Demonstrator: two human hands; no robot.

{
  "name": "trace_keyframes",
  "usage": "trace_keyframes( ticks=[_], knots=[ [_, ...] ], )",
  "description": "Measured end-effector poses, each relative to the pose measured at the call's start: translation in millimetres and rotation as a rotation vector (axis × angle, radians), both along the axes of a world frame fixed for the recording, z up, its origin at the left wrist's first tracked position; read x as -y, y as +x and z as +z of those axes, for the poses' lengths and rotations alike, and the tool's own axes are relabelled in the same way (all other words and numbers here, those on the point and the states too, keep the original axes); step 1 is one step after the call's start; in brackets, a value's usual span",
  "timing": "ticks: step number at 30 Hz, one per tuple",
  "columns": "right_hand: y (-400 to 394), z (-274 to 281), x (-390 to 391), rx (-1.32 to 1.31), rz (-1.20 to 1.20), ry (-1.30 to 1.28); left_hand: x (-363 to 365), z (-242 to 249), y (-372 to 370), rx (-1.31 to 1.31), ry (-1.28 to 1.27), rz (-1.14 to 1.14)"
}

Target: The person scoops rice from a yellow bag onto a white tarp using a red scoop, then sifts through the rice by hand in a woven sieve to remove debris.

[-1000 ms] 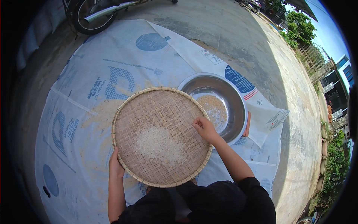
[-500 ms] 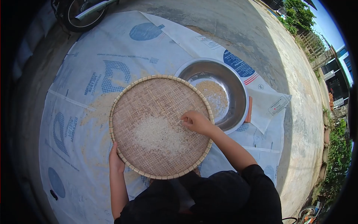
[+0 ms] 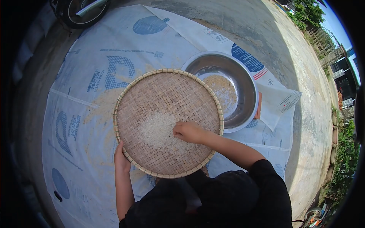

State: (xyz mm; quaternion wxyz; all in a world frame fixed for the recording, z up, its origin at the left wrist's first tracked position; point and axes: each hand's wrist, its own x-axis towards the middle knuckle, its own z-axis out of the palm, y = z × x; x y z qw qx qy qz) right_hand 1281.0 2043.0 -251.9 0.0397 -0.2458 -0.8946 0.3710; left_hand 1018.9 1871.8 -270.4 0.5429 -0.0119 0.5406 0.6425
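A round woven bamboo winnowing tray (image 3: 167,89) with a bound rim is held in front of me. My left hand (image 3: 122,159) grips its rim at the lower left, the thumb showing above the edge. White rice grains (image 3: 157,129) lie in a loose heap around the tray's middle, thinning out toward the lower right. My right hand (image 3: 188,132) reaches over the tray from the right, fingers pinched together at the right side of the heap. Whatever is between those fingertips is too small or hidden to make out.
Behind the tray's right side stands a wide metal basin (image 3: 247,87) with yellowish grain or husks (image 3: 220,89) inside. A reddish brick (image 3: 258,106) touches the basin's right side. Printed white sheeting (image 3: 87,68) covers the ground, with husks scattered on it. A motorbike wheel (image 3: 81,15) is at upper left.
My right hand has moved left and slightly down across the tray, into the rice, with its fingers closer together. The rice heap looks more gathered. My left hand keeps its hold.
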Motion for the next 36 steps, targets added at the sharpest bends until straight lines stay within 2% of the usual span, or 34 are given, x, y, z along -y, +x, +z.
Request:
trace_keyframes(
  ticks=[11, 31, 34, 36],
  knots=[
    [-6.6, -10.4, 1.6, 0.056, 0.050, 0.140, -0.4, -1.9, 2.7, -0.028, 0.022, 0.007],
    [-4.8, -10.8, 6.4, 0.095, 0.067, 0.182, -0.5, 5.7, 5.8, -0.001, 0.013, 0.004],
    [-1.9, -2.8, 2.9, 0.049, 0.077, 0.074, 3.1, -8.5, -0.3, -0.004, 0.036, 0.001],
    [4.0, -2.7, -1.1, -0.003, -0.007, 0.025, 2.4, -2.3, 1.1, 0.011, 0.032, 0.000]
  ],
)
